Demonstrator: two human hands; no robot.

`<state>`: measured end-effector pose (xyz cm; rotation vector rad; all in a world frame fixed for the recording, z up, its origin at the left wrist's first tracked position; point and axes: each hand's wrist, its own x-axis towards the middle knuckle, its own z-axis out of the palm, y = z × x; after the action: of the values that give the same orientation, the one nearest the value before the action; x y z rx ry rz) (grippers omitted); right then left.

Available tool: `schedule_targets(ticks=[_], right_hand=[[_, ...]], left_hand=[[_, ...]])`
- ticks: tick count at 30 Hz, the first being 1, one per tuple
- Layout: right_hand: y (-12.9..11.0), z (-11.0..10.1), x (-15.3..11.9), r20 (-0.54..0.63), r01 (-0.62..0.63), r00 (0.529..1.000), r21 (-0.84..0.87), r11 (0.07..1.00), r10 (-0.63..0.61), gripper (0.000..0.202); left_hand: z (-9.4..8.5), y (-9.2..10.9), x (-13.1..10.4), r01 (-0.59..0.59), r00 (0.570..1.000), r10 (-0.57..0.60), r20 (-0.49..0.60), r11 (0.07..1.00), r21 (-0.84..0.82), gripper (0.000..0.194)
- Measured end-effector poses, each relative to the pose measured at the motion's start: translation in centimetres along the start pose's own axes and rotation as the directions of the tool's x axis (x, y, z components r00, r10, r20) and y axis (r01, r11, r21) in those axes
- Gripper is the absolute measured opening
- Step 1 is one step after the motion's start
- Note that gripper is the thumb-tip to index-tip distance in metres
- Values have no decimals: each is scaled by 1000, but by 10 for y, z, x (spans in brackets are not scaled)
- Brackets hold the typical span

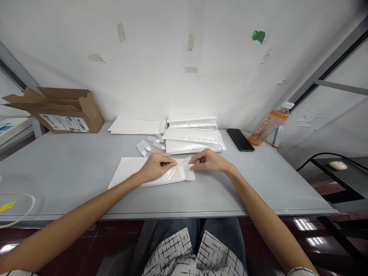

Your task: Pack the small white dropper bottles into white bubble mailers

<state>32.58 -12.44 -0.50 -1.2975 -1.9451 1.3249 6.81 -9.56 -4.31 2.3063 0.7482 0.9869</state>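
Pinching, fingertips all but together, my left hand (158, 166) and right hand (208, 160) are gripping this white rectangular padded mailer (172, 176), its length stretching leftward, my right sitting nearer its flap (190, 175).

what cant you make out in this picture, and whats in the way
Head view, white envelope: the part under the left hand is hidden by that hand.
Head view, cardboard box: its walls and flaps hide the bottom inside.
Head view, box label: most print is too small to read.
Head view, white cord: cut off by the left edge.
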Motion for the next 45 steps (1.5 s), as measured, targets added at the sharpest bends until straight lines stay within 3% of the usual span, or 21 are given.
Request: schedule_targets(ticks=[4, 10, 19, 25, 30, 39, 45], right_hand=[[0, 8, 5, -72, 38, 997, -29, 999, -40, 36], [-1, -2, -1, -119, 19, 993, -58, 998, -26, 24], [3, 18, 8, -82, 127, 988, -25, 992, -129, 15], [-3, 6, -2, -153, 57, 986, -77, 995, -68, 21], [-7, 1, -6, -65, 50, 996, -86, 995, -56, 21], [2, 32, 10, -93, 151, 982, -130, 980, -163, 12], [0, 19, 5, -141, 132, 978, -149, 980, -153, 11]], left_hand=[[-1, 0, 1, 1, 1000, -1, -3, 1000, -13, 20], [-2, -1, 3, -9, 1000, 8, -25, 1000, -18, 21], [-2, 1, 3, 13, 999, -14, -29, 999, -49, 21], [-3, 2, 3, 14, 999, -15, -28, 1000, -28, 21], [-3, 3, 4, 1, 999, -2, -53, 1000, -25, 22], [-3, -2, 4, -1, 997, -2, -72, 999, -42, 25], [-5, -1, 5, -2, 996, -2, -94, 999, -36, 27]])
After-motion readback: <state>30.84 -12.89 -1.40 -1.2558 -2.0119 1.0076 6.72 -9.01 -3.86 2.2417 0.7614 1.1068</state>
